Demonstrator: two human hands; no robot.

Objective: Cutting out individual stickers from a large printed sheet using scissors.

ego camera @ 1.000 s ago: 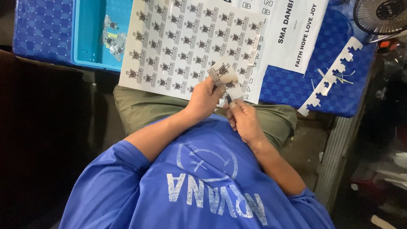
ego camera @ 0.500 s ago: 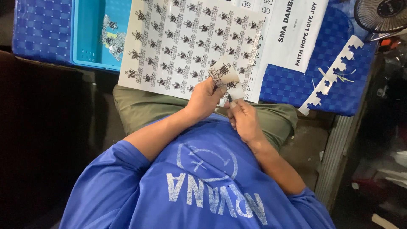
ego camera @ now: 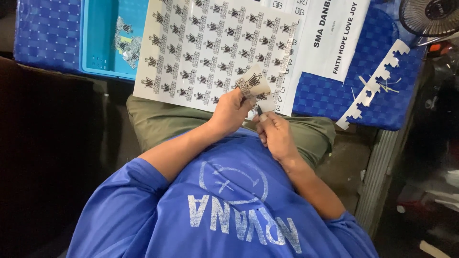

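In blue tray (ego camera: 98,48): cut stickers (ego camera: 125,42) | left hand (ego camera: 232,112): sticker piece (ego camera: 253,83)

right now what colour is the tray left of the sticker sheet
Light blue tray, in the head view, holding a few cut sticker pieces.

Person is wearing a bright blue short-sleeved shirt (ego camera: 229,210); both sleeves are ending above the elbow, leaving the forearms bare. Faded pale print is showing on the shirt front: a circle outline with crossed lines inside, and a row of block letters under it, reading upside down in the head view. Olive-green trousers (ego camera: 167,122) are covering the lap, fabric creasing a little. Left hand (ego camera: 232,112) and right hand (ego camera: 276,136) are both bare, wearing nothing visible.
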